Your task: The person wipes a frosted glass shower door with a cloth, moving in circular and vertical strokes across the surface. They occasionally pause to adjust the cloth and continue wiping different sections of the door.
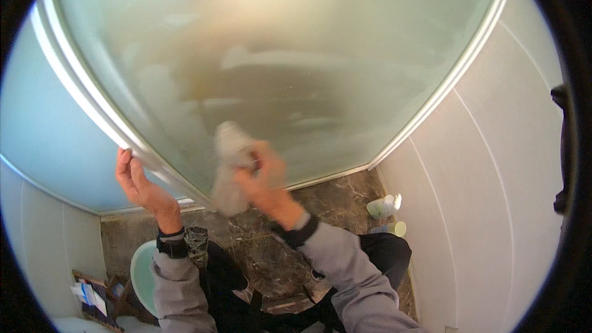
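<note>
A pale cloth [227,196], blurred by motion, is gripped in my right hand [266,178] in front of the lower left part of a frosted glass panel [351,88]. Whether the cloth presses on the glass cannot be told. Whitish streaks and smears show on the panel. To the left, my left hand [148,194] has its fingertips against the white upright frame [104,118] at the panel's side. Its fingers are slightly bent, with nothing seen between them. Beyond that frame lies a bluish frosted panel [60,138].
A white bottle [380,208] and a container with a pale yellow-green lid [396,228] are on the dark marbled floor [333,196] by the right wall [458,185]. A pale green basin [142,270] sits beside my left forearm. Behind it is a brown wooden rack [119,293].
</note>
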Demonstrator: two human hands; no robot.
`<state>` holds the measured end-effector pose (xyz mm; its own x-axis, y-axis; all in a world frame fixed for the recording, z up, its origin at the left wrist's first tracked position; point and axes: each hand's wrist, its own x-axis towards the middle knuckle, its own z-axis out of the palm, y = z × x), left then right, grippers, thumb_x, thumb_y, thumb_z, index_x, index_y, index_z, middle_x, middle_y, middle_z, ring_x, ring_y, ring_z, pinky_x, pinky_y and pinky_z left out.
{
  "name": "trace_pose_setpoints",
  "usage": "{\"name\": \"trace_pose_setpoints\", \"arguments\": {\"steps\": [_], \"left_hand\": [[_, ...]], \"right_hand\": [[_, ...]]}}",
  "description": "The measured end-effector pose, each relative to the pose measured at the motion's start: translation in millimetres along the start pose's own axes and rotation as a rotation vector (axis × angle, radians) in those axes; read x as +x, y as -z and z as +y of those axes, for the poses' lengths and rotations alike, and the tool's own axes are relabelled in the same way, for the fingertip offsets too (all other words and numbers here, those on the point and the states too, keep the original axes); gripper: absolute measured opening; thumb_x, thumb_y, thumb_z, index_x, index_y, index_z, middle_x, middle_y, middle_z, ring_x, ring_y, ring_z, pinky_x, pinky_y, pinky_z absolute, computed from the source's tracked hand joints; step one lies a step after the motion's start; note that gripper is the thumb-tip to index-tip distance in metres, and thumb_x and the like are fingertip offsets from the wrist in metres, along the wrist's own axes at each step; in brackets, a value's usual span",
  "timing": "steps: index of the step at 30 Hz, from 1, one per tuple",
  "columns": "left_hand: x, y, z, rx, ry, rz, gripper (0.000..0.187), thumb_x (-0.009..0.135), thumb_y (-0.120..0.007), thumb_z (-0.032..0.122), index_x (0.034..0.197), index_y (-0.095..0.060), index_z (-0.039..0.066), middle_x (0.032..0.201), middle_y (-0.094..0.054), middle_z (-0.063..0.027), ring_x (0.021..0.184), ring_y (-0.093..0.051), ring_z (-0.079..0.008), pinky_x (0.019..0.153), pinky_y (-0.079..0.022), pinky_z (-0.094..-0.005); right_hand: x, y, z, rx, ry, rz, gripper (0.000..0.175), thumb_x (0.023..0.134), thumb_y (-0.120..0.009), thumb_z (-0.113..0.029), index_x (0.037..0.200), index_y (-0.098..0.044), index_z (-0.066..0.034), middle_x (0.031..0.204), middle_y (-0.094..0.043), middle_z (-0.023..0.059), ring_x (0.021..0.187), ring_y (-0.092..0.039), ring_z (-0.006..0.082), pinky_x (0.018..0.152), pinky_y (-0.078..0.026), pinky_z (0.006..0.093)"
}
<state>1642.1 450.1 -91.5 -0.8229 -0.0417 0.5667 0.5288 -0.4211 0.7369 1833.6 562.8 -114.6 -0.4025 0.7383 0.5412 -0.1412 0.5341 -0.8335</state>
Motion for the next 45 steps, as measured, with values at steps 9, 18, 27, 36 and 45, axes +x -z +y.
{"name": "trace_pose_setpoints", "arguments": {"steps": [9, 18, 27, 36, 45], "left_hand": [[-3, -1, 8, -0.079, 0.053, -0.001, 0.026, 0.105, -0.050, 0.009, 0.128, -0.055, -0.002, 0.146, -0.054, -0.0157, 0.128, -0.053, -0.0218, 0.112, -0.040, -0.0365], [-5, 0, 11, -0.023, 0.024, -0.042, 0.025, 0.103, -0.052, 0.010, 0.125, -0.058, -0.001, 0.145, -0.054, -0.0156, 0.127, -0.053, -0.0237, 0.110, -0.040, -0.0381], [-1, 7, 11, -0.077, 0.032, -0.062, 0.024, 0.104, -0.052, 0.011, 0.123, -0.060, -0.001, 0.146, -0.055, -0.0171, 0.130, -0.052, -0.0246, 0.112, -0.039, -0.0398], [7, 11, 5, -0.103, 0.103, -0.054, 0.023, 0.107, -0.048, 0.012, 0.122, -0.059, -0.001, 0.145, -0.056, -0.0181, 0.130, -0.053, -0.0256, 0.113, -0.041, -0.0406], [9, 7, 11, -0.076, 0.088, -0.071, 0.029, 0.111, -0.043, 0.019, 0.124, -0.054, -0.005, 0.146, -0.053, -0.0205, 0.132, -0.053, -0.0265, 0.118, -0.039, -0.0419]], "right_hand": [[48, 127, 7, -0.010, -0.006, 0.603, 0.028, 0.089, -0.069, -0.016, 0.109, -0.054, -0.0041, 0.103, -0.059, 0.0034, 0.088, -0.053, 0.0115, 0.076, -0.047, 0.0296], [29, 38, 6, -0.231, -0.012, 0.334, 0.030, 0.088, -0.070, -0.016, 0.114, -0.060, -0.0037, 0.092, -0.064, 0.0080, 0.079, -0.061, 0.0169, 0.072, -0.052, 0.0336], [25, -119, -47, -0.209, 0.204, -0.222, 0.042, 0.083, -0.067, -0.011, 0.124, -0.060, -0.0085, 0.102, -0.063, 0.0171, 0.091, -0.065, 0.0399, 0.074, -0.054, 0.0482], [51, -97, -58, -0.192, 0.333, -0.110, 0.042, 0.087, -0.065, -0.013, 0.129, -0.058, -0.0071, 0.106, -0.063, 0.0190, 0.093, -0.066, 0.0399, 0.076, -0.054, 0.0497], [-9, 34, 39, -0.019, -0.239, -0.115, 0.050, 0.085, -0.068, -0.011, 0.132, -0.053, -0.0050, 0.121, -0.067, 0.0188, 0.111, -0.066, 0.0336, 0.093, -0.054, 0.0416]]}}
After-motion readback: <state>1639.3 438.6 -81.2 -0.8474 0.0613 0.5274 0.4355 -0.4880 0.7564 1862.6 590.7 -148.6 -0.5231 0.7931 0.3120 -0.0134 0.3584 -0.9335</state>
